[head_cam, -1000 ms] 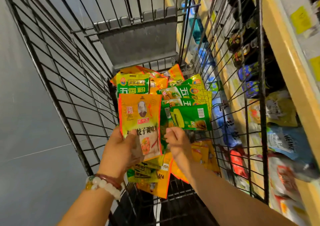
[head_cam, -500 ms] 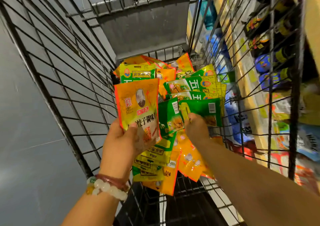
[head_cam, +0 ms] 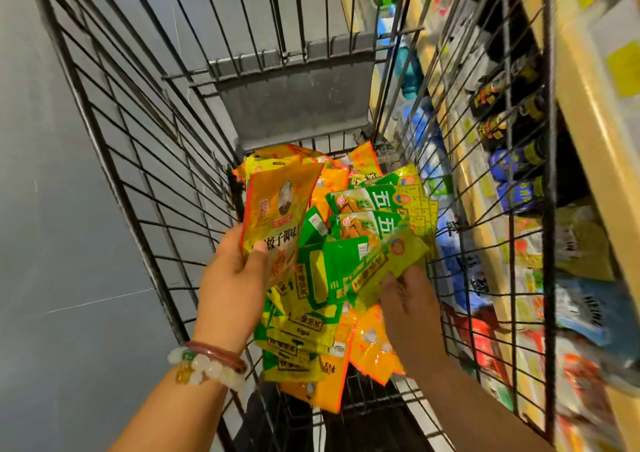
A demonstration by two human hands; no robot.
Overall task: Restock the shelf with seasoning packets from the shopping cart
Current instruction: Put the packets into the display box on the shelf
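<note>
My left hand (head_cam: 235, 278) holds an orange-yellow seasoning packet (head_cam: 277, 209) upright inside the black wire shopping cart (head_cam: 145, 160); more packets seem stacked behind it. My right hand (head_cam: 408, 299) grips a green and yellow packet (head_cam: 391, 261), tilted and lifted off the heap. Several green and orange packets (head_cam: 311, 330) lie piled on the cart's bottom, under and between both hands. The shelf (head_cam: 595, 146) stands to the right, seen through the cart's wire side.
The cart's grey plastic flap (head_cam: 294, 98) stands at its far end. Grey floor (head_cam: 69, 278) runs along the left. The shelf holds dark jars (head_cam: 512, 160), blue packs and mixed pouches (head_cam: 581, 309), with yellow price labels on its edge.
My right hand has taken a green and yellow packet off the heap and raised it, tilted. My left hand still holds the orange-yellow packet upright in about the same place.
</note>
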